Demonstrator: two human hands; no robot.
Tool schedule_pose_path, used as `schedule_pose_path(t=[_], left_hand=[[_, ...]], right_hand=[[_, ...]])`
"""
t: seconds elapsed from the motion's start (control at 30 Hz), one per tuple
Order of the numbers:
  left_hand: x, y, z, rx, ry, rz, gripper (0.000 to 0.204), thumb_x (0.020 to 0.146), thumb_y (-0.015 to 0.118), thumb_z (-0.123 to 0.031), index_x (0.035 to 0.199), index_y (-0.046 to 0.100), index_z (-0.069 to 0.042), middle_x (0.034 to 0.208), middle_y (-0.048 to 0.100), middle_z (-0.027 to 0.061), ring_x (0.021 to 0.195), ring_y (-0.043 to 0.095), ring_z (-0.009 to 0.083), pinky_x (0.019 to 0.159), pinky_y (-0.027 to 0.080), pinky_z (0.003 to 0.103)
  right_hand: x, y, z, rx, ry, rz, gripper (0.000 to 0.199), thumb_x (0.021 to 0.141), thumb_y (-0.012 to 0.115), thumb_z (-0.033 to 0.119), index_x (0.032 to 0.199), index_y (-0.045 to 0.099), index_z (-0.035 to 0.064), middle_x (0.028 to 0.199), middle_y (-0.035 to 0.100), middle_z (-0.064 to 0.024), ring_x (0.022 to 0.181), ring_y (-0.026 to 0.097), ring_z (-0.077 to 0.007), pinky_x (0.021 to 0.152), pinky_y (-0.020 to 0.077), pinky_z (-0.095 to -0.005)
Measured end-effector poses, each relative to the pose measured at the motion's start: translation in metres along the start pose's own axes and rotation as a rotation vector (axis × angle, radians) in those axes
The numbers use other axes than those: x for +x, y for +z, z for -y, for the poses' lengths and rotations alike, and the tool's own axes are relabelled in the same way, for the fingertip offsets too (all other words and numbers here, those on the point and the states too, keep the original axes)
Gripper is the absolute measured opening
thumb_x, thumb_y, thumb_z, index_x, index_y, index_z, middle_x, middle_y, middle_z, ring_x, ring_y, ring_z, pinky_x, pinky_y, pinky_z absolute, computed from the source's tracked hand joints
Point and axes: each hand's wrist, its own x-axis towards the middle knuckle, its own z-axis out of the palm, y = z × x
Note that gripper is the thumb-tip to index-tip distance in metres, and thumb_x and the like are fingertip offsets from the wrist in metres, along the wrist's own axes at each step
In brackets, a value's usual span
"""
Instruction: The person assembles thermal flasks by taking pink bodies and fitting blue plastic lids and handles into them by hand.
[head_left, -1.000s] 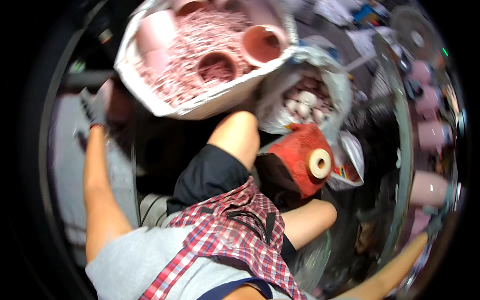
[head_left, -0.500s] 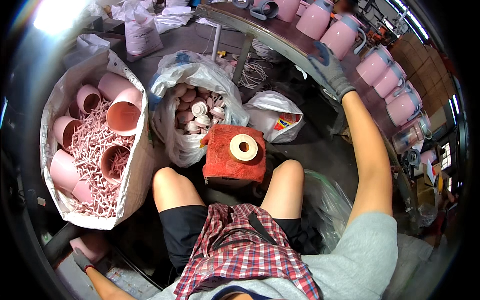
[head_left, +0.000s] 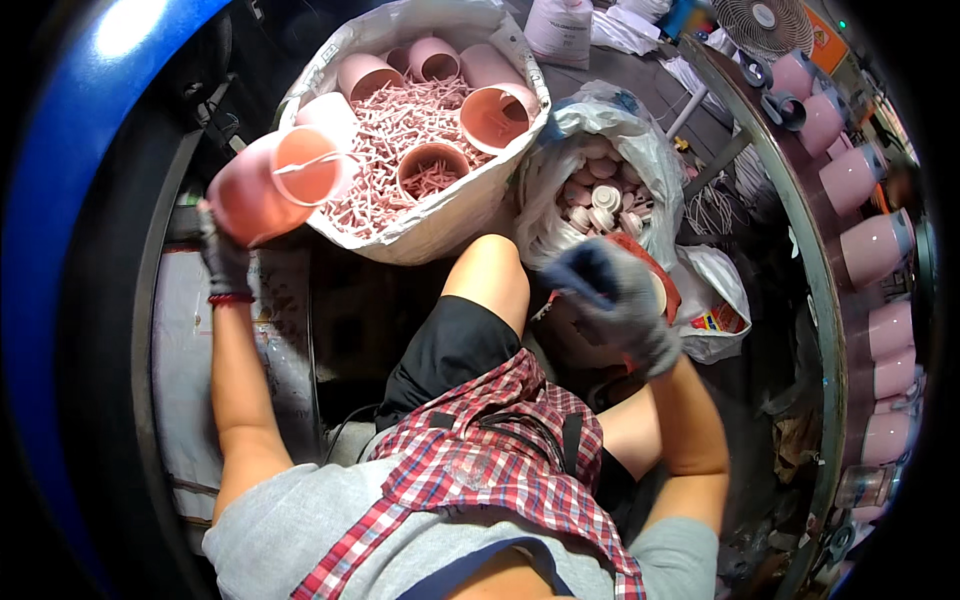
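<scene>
At the left, my left hand (head_left: 226, 265), in a grey glove with a red cuff, grips a pink plastic jug body (head_left: 240, 195) from below. Its round mouth faces right, and a thin pale strip crosses the opening. My right hand (head_left: 622, 300), also gloved, hangs over the red cloth-covered block (head_left: 672, 292) between my knees and hides most of it. Motion smears its fingers, so their grip is unclear. Beside the raised jug body stands a large white woven bag (head_left: 465, 220) with several pink jug bodies and many small pink plastic pieces.
A clear plastic bag (head_left: 545, 190) holds pink and white round parts. A smaller white bag (head_left: 715, 280) lies beside it. Along the right runs a dark table (head_left: 800, 215) with several pink jugs (head_left: 870, 250). A fan (head_left: 765, 25) stands at the far right.
My view has swung left. My left hand has lifted a pink jug body from the lower left. My right hand has left the jugs on the table and come over the red block.
</scene>
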Motion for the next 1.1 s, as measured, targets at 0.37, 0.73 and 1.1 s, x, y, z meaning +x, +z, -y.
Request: schedule_pose_path(t=[0.37, 0.73, 1.1], left_hand=[[-0.089, 0.138, 0.100, 0.660, 0.726, 0.469, 0.032, 0.095, 0.047, -0.024, 0.120, 0.049, -0.003, 0.110, 0.058, 0.0074, 0.098, 0.058, 0.0209, 0.086, 0.048, 0.034], [-0.193, 0.230, -0.001, 0.865, 1.014, 1.378, 0.025, 0.070, 0.069, -0.027, 0.076, 0.061, -0.004, 0.117, 0.056, 0.0158, 0.110, 0.053, 0.0367, 0.090, 0.044, 0.048], [-0.169, 0.178, 0.058, 0.420, 0.215, 0.971, 0.039, 0.092, 0.045, -0.026, 0.085, 0.060, 0.010, 0.100, 0.063, 0.0204, 0.095, 0.058, 0.0268, 0.087, 0.043, 0.036]], right_hand=[[0.013, 0.020, 0.029, -0.240, -0.070, -0.003, 0.041, 0.085, 0.057, 0.045, 0.075, 0.057, 0.0056, 0.059, 0.056, -0.0152, 0.056, 0.058, -0.0346, 0.052, 0.0442, -0.0417], [-0.019, -0.008, 0.036, -0.189, -0.126, 0.384, 0.016, 0.083, 0.059, 0.018, 0.096, 0.064, 0.0100, 0.076, 0.061, -0.0074, 0.060, 0.059, -0.0291, 0.055, 0.0469, -0.0389], [-0.022, -0.193, 0.035, 0.418, -0.321, -0.358, 0.025, 0.090, 0.054, 0.035, 0.078, 0.048, 0.0141, 0.072, 0.054, -0.0001, 0.064, 0.050, -0.0127, 0.059, 0.0416, -0.0244]])
